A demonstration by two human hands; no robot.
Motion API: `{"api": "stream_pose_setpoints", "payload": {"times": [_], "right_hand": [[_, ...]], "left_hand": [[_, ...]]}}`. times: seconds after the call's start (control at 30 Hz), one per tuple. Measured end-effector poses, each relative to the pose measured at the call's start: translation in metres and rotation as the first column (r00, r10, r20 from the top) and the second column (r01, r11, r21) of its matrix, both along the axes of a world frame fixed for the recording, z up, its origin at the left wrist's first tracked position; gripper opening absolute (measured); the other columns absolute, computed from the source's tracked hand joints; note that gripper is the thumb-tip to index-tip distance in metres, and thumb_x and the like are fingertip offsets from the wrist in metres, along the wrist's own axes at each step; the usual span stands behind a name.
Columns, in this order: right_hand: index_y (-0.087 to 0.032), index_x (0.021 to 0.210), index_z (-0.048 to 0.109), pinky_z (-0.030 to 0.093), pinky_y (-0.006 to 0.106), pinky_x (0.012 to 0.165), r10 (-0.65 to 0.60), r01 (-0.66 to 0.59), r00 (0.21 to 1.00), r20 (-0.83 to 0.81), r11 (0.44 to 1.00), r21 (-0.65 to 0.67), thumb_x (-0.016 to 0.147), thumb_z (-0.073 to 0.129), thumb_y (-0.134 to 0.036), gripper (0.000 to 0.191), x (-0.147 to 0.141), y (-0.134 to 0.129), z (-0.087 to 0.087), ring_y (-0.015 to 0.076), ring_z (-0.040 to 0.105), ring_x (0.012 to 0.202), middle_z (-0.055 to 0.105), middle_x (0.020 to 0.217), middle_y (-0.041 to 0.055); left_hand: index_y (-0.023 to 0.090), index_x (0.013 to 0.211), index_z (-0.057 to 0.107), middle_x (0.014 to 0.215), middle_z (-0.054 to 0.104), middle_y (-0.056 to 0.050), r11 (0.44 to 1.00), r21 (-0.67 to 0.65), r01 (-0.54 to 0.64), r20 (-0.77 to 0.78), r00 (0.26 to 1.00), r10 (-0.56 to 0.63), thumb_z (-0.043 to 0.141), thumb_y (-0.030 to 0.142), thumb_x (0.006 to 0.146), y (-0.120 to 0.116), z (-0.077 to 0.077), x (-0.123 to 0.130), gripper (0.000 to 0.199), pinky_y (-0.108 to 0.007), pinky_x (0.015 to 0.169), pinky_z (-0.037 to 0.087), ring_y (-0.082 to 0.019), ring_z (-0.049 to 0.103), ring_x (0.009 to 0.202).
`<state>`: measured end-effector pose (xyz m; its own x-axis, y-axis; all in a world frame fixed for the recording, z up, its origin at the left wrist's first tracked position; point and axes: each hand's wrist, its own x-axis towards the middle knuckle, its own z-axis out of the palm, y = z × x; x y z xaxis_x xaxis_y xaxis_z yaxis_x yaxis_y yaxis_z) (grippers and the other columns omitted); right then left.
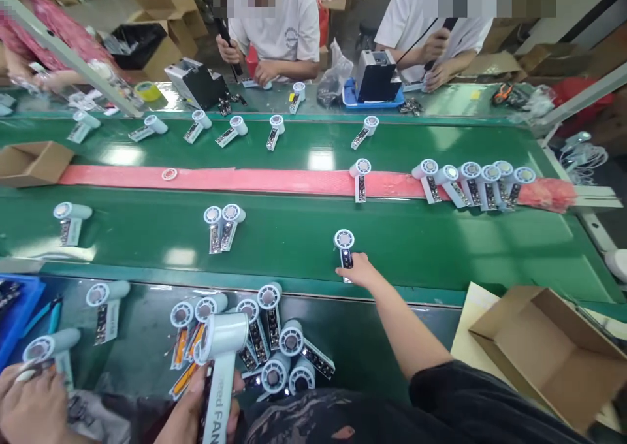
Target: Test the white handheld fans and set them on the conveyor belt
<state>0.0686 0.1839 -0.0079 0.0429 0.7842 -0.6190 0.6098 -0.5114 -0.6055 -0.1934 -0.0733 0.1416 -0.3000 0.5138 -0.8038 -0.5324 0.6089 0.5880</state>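
Observation:
My left hand (189,408), at the bottom edge, is wrapped around the handle of a pale blue handheld fan (228,336), whose round head points up. Over the near part of the green belt (289,248) my right arm is stretched out. The fingers of my right hand (360,271) are closed on the handle of a second fan (344,239), which has its circuit board showing. Beside the held fan, a pile of opened fans (291,339) covers part of the near work surface, some with orange parts in their handles.
A co-worker's hand (34,405) works on a fan at lower left, near a blue tray (29,313). An open cardboard box (553,352) stands at right. A pink strip (294,180) divides the belt, with fans grouped at its right end. People in white shirts work across it.

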Motion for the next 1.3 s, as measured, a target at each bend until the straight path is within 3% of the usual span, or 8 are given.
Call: {"api": "stream_pose_setpoints", "payload": {"times": [0.1, 0.23, 0.37, 0.53, 0.67, 0.83, 1.0, 1.3], "right_hand": [[-0.021, 0.074, 0.051, 0.052, 0.037, 0.083, -0.059, 0.06, 0.998, -0.023, 0.997, 0.05, 0.062, 0.076, -0.026, 0.029, -0.012, -0.01, 0.004, 0.0299, 0.065, 0.1, 0.063, 0.105, 0.0131], [-0.024, 0.089, 0.049, 0.056, 0.034, 0.068, -0.088, 0.101, 0.958, -0.274, 0.994, 0.034, 0.069, 0.065, -0.028, 0.025, -0.015, -0.019, 0.024, 0.023, 0.069, 0.082, 0.066, 0.089, 0.0041], [-0.026, 0.098, 0.047, 0.053, 0.029, 0.053, -0.08, 0.106, 0.843, -0.532, 0.994, 0.017, 0.067, 0.067, -0.037, 0.038, -0.019, -0.054, 0.064, 0.0145, 0.061, 0.056, 0.069, 0.086, -0.0019], [-0.025, 0.089, 0.053, 0.048, 0.027, 0.047, -0.157, 0.244, 0.607, -0.779, 0.97, -0.006, 0.069, 0.066, -0.048, 0.034, -0.046, -0.109, 0.119, 0.0132, 0.057, 0.051, 0.066, 0.073, -0.003], [-0.024, 0.092, 0.057, 0.05, 0.027, 0.051, -0.189, 0.235, 0.583, -0.791, 0.97, -0.059, 0.069, 0.069, -0.045, 0.033, -0.072, -0.143, 0.143, 0.0141, 0.061, 0.057, 0.07, 0.08, -0.0016], [-0.025, 0.104, 0.062, 0.055, 0.031, 0.061, -0.237, 0.265, 0.527, -0.816, 0.958, -0.108, 0.066, 0.077, -0.045, 0.046, -0.09, -0.174, 0.16, 0.02, 0.07, 0.073, 0.074, 0.095, 0.0025], [-0.027, 0.103, 0.062, 0.054, 0.03, 0.057, -0.252, 0.306, 0.461, -0.851, 0.945, -0.114, 0.064, 0.083, -0.045, 0.048, -0.099, -0.195, 0.17, 0.0195, 0.069, 0.069, 0.074, 0.091, 0.0014], [-0.025, 0.106, 0.061, 0.057, 0.033, 0.061, -0.257, 0.338, 0.435, -0.863, 0.935, -0.108, 0.066, 0.083, -0.047, 0.051, -0.112, -0.226, 0.176, 0.0193, 0.068, 0.068, 0.075, 0.09, 0.0022]], "left_hand": [[0.021, 0.087, 0.064, 0.061, 0.069, 0.0, 0.999, 0.026, -0.026, -0.051, 0.998, 0.027, 0.081, 0.054, 0.067, 0.004, -0.008, 0.003, 0.041, -0.026, 0.035, 0.042, -0.016, 0.055, 0.037], [0.021, 0.105, 0.063, 0.074, 0.074, 0.0, 0.993, 0.04, -0.113, -0.157, 0.98, 0.118, 0.081, 0.038, 0.066, 0.016, -0.001, 0.014, 0.046, -0.025, 0.048, 0.051, -0.016, 0.065, 0.052], [0.022, 0.112, 0.06, 0.087, 0.074, 0.0, 0.981, 0.169, -0.094, -0.136, 0.984, 0.117, 0.082, 0.031, 0.062, 0.026, 0.007, 0.015, 0.055, -0.029, 0.065, 0.058, -0.019, 0.072, 0.07], [0.023, 0.11, 0.06, 0.107, 0.07, -0.003, 0.932, 0.362, 0.022, -0.166, 0.985, 0.041, 0.08, 0.028, 0.069, 0.027, 0.008, 0.004, 0.047, -0.028, 0.068, 0.055, -0.016, 0.07, 0.077], [0.023, 0.112, 0.061, 0.11, 0.07, -0.005, 0.891, 0.446, 0.086, -0.121, 0.992, -0.035, 0.076, 0.026, 0.072, 0.025, 0.008, -0.002, 0.043, -0.032, 0.074, 0.056, -0.016, 0.069, 0.079], [0.021, 0.107, 0.059, 0.104, 0.074, -0.005, 0.874, 0.476, 0.1, -0.043, 0.995, -0.091, 0.076, 0.027, 0.072, 0.023, 0.014, -0.009, 0.039, -0.03, 0.064, 0.055, -0.015, 0.068, 0.07], [0.02, 0.105, 0.058, 0.091, 0.075, -0.004, 0.839, 0.522, 0.15, -0.034, 0.987, -0.156, 0.077, 0.028, 0.071, 0.021, 0.021, -0.014, 0.04, -0.029, 0.057, 0.054, -0.015, 0.067, 0.063], [0.02, 0.105, 0.056, 0.095, 0.073, -0.006, 0.783, 0.605, 0.144, 0.0, 0.984, -0.181, 0.076, 0.034, 0.07, 0.008, 0.031, -0.022, 0.043, -0.026, 0.049, 0.047, -0.014, 0.063, 0.061]]}}
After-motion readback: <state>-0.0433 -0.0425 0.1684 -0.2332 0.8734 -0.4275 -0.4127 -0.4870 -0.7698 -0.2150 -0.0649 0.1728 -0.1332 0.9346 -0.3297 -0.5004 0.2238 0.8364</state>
